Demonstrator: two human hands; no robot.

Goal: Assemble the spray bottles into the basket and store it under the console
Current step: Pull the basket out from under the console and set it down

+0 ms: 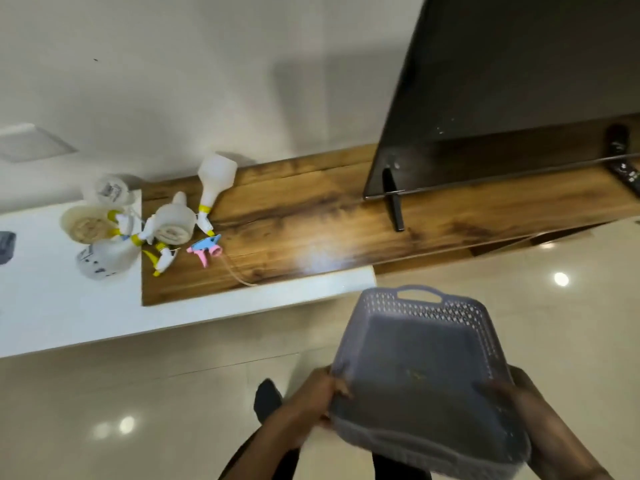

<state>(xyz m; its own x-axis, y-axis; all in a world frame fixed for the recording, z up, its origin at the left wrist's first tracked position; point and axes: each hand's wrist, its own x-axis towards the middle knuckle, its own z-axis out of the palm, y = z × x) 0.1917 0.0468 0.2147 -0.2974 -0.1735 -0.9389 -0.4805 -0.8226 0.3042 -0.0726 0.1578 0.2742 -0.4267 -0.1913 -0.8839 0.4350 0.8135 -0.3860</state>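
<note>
We grip the empty basket (426, 368) with both hands, left hand (311, 400) and right hand (519, 396) closed on its sides. Spray bottles (145, 226) clustered at 10 o'clock on console (311, 216); setting the basket down carelessly could topple them.

A home living room: a flat-screen television (512, 81) stands on a long wooden console (311, 216) against a plain wall, a remote control (628, 174) beside it, glossy floor tiles (138, 410) below.

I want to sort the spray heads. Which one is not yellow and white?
The pink and blue trigger head, lying loose on the wooden console top, with no bottle attached.
</note>
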